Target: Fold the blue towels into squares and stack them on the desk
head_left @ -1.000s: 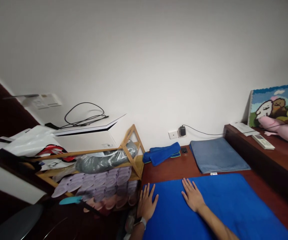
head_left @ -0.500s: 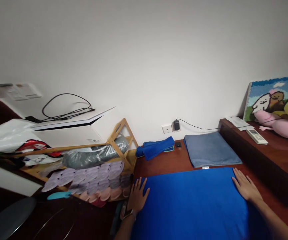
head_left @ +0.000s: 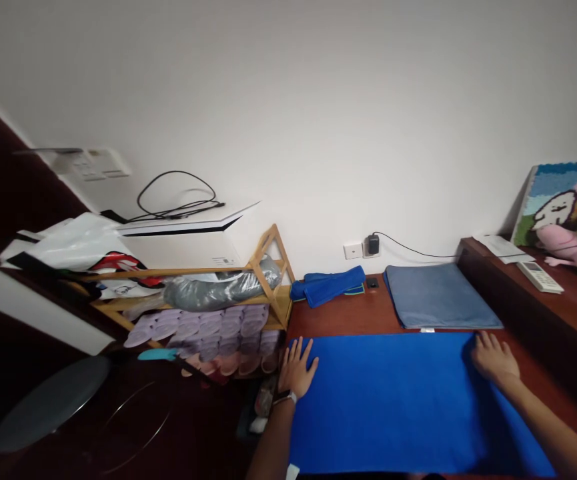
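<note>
A bright blue cloth (head_left: pixel 393 400) lies spread flat on the reddish-brown table (head_left: pixel 338 321). My left hand (head_left: pixel 297 372) rests on its far left corner, fingers apart, with a watch on the wrist. At the far right corner, my right hand (head_left: pixel 495 359) lies palm down with the fingers slightly bent and parted, holding nothing. Beyond the cloth is a folded grey-blue cloth (head_left: pixel 438 297) with a white tag at its near edge. Smaller folded blue cloths (head_left: pixel 333 285) lie at the back left, close to the wall.
On the left, a wooden rack (head_left: pixel 273 273) holds purple and pink slippers (head_left: pixel 218 327), a plastic-wrapped roll and a white box (head_left: pixel 183 247). A raised ledge on the right carries a remote (head_left: pixel 539 277), papers and a pink plush toy (head_left: pixel 575 250). A charger (head_left: pixel 373 243) is in the wall socket.
The view has shifted, so the scene sits further right in the picture. My right hand's fingers are more bent at the corner, and the blue cloth's near edge now shows.
</note>
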{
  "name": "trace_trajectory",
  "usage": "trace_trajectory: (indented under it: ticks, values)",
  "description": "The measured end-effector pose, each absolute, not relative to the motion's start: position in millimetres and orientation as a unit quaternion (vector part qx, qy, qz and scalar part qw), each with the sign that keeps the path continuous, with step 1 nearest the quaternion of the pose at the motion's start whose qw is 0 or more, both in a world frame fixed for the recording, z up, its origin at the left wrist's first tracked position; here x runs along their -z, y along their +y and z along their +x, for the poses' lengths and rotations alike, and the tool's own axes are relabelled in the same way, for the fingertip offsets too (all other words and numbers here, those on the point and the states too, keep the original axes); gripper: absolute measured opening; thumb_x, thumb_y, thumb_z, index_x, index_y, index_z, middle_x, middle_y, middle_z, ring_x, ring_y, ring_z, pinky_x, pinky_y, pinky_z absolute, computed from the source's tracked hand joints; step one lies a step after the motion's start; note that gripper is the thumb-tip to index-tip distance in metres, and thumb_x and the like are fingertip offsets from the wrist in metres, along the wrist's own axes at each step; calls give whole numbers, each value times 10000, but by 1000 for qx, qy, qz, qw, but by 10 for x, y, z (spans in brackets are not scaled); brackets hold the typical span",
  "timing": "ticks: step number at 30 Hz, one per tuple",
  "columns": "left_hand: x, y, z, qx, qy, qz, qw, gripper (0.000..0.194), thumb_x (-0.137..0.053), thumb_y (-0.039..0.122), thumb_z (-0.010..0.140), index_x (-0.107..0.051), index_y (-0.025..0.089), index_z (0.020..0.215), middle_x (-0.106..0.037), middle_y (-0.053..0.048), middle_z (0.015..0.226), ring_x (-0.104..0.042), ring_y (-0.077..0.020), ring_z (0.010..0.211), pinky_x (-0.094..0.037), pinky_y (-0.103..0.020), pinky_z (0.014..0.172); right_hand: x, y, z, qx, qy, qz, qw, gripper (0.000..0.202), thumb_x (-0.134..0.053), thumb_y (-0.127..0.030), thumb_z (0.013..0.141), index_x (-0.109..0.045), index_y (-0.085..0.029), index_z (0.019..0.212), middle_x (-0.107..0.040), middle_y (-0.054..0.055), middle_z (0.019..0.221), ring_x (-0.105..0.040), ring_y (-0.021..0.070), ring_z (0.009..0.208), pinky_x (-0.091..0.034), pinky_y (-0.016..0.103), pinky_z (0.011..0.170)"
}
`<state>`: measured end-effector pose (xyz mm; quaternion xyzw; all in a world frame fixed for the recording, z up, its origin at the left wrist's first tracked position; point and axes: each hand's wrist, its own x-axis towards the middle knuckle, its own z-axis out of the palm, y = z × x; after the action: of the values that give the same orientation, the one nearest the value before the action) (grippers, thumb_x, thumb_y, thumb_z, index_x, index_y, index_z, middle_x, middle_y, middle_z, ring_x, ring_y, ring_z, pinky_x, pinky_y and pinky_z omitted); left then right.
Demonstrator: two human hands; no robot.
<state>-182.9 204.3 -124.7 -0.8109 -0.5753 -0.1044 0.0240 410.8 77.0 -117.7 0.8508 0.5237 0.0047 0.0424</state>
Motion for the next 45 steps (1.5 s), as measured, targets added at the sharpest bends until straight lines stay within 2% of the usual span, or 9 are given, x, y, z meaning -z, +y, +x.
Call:
trace_trajectory:
  ticks: [2,4,8,11,14,24,33,40,45]
  values:
    - [1254,2022,-1822,112,-577,-809,20,609,-430,516,1030,-385,323,1607,-347,-56,1696,-299,-300,1562,-240,-533,1259,1055,927,3473,-51,591,805,-3,669,-289,-279,948,-487,15,1516,-439,221,1609,-377,373,1512,-228,562,1246]
    - [1251,1999,-1815,120,-579,-806,14,609,-432,516,1027,-387,330,1605,-344,-49,1698,-292,-297,1565,-234,-533,1262,993,1081,2648,-30,662,747,-53,655,-270,-323,987,-459,-64,1558,-466,171,1604,-398,326,1509,-253,524,1249]
    - [1223,1960,-1805,131,-581,-803,4,608,-454,505,1017,-395,342,1600,-355,-40,1693,-284,-301,1567,-224,-542,1265,1016,1279,1143,78,757,637,-121,696,-190,-512,1051,-325,-156,1634,-323,85,1688,-283,257,1570,-216,476,1284]
    - [1210,1950,-1806,128,-584,-802,-2,615,-463,501,1016,-389,338,1604,-354,-46,1694,-279,-304,1569,-229,-545,1264,1062,1334,800,134,779,599,-125,723,-189,-579,1050,-292,-179,1644,-282,79,1700,-252,242,1580,-203,476,1292]
    - [1219,1957,-1812,123,-588,-800,-2,616,-451,517,1021,-386,334,1606,-346,-55,1697,-279,-308,1569,-229,-548,1263,1121,1295,1304,132,759,627,-114,730,-223,-594,1039,-311,-187,1639,-319,80,1689,-258,242,1578,-193,488,1296]
    - [1241,2032,-1855,106,-579,-808,14,607,-427,529,1039,-370,334,1611,-321,-59,1707,-296,-295,1565,-248,-524,1262,1736,573,4561,64,552,830,-51,826,-169,-551,928,-297,-162,1646,-310,44,1704,-205,252,1591,-208,491,1286]
    - [1037,2042,-1762,30,-591,-805,41,606,-417,499,1039,-393,282,1604,-342,-89,1694,-327,-300,1552,-255,-526,1255,1687,563,4519,48,538,836,-97,821,-144,-623,956,-331,-200,1634,-261,81,1727,-211,235,1593,-174,442,1291]
    - [966,2059,-1745,-3,-599,-800,41,612,-381,523,1047,-363,293,1614,-302,-70,1708,-298,-277,1566,-242,-508,1260,1418,632,4823,148,523,828,-134,687,-182,-664,974,-461,-410,1549,-426,-3,1655,-413,306,1493,-385,575,1157]
    - [1022,2099,-1782,-14,-596,-802,49,624,-362,526,1050,-330,290,1626,-267,-62,1721,-285,-261,1571,-236,-485,1263,1467,654,4956,89,543,815,-182,637,-183,-577,1006,-562,-367,1473,-546,15,1562,-514,299,1386,-412,533,1126]
